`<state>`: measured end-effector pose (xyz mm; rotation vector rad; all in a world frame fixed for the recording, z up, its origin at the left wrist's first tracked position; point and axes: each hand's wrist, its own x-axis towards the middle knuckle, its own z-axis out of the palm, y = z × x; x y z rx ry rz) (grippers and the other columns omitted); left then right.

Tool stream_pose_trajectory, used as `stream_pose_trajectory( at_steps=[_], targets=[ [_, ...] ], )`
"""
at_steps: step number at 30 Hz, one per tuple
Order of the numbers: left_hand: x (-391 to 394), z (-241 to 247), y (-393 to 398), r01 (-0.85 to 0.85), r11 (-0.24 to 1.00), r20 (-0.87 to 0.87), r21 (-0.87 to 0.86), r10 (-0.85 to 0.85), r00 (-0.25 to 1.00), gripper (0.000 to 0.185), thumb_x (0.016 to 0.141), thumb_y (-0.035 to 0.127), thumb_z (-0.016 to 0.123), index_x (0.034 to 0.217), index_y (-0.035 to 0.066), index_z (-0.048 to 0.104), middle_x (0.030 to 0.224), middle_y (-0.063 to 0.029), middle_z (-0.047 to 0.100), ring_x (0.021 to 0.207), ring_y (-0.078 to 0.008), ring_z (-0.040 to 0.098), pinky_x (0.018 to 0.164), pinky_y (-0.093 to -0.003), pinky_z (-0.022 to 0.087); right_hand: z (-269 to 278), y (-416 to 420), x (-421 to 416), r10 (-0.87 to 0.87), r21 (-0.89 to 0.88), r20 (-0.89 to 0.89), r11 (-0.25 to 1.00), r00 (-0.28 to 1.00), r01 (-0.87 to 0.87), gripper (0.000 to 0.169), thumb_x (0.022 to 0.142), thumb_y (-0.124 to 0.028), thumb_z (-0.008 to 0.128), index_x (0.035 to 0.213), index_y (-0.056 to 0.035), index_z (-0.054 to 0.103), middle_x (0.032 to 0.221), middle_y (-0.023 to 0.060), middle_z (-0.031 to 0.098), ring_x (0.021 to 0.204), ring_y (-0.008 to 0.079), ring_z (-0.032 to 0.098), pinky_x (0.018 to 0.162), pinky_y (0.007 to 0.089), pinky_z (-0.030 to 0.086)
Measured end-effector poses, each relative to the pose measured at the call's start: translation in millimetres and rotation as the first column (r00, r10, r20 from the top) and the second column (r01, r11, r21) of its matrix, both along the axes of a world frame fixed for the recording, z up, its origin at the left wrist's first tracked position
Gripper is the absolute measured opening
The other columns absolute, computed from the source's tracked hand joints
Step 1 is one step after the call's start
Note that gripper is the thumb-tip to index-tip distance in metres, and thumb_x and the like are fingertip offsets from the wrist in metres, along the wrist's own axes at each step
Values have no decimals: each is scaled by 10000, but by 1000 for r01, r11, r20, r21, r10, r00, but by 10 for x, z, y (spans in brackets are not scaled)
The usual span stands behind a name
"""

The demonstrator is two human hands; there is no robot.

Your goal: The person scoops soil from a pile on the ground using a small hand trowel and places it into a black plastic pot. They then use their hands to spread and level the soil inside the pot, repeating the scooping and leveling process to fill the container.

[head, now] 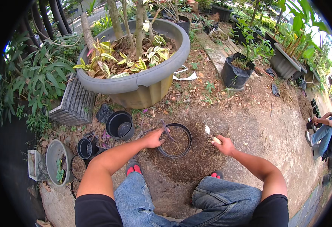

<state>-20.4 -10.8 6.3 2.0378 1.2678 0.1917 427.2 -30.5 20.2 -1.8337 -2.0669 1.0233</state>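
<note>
In front of me a round black plastic pot (190, 139) stands in a patch of loose brown soil (183, 169), with soil inside it. At the pot's left rim, my left hand (154, 138) has its fingers closed around a dark purplish plant cutting (168, 131), which leans over the soil in the pot. To the right of the pot, my right hand (225, 145) grips the pale handle of a small hand trowel (207, 130). Its light-coloured blade points away from me, above the soil heap.
A large grey planter (143, 96) with trees stands ahead. On the left are an empty black pot (120, 126), a smaller black pot (86, 149) and a grey pot (66, 159). A black grow bag (234, 73) stands ahead right. Another person (326, 136) sits far right.
</note>
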Motion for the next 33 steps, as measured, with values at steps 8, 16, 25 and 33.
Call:
stream_pose_trajectory(
  at_steps=[8,16,25,33],
  targets=[
    [-5,20,-8,1,1000,-7,-6,-1,1000,618,905,143,706,1460,139,435,1483,-162,526,1408,-368,496,1181,-464,388,170,170,-68,-12,51,-76,999,997,16,397,945,-458,746,1088,-89,707,875,151,733,817,260,726,776,416,557],
    [32,180,-33,-42,997,-13,-65,42,999,773,935,164,700,1559,181,244,1471,-254,526,1378,-427,523,1161,-486,409,687,480,-286,176,70,8,982,984,-176,467,904,-523,760,1089,-95,723,900,154,743,843,301,730,796,425,559],
    [21,125,-128,-180,982,129,-53,186,974,999,924,446,781,1588,147,98,1427,-340,524,1342,-463,551,1145,-497,418,1148,601,-735,367,92,250,912,896,-399,475,873,-574,752,1169,-202,735,937,138,760,915,355,734,821,483,570],
    [33,193,-146,-226,967,134,-116,240,961,1071,893,520,799,1591,171,65,1400,-341,525,1331,-463,551,1130,-508,424,1217,672,-1031,369,297,503,775,781,-557,389,890,-475,735,1192,-233,698,1038,102,725,871,356,728,780,489,583]
  ],
)
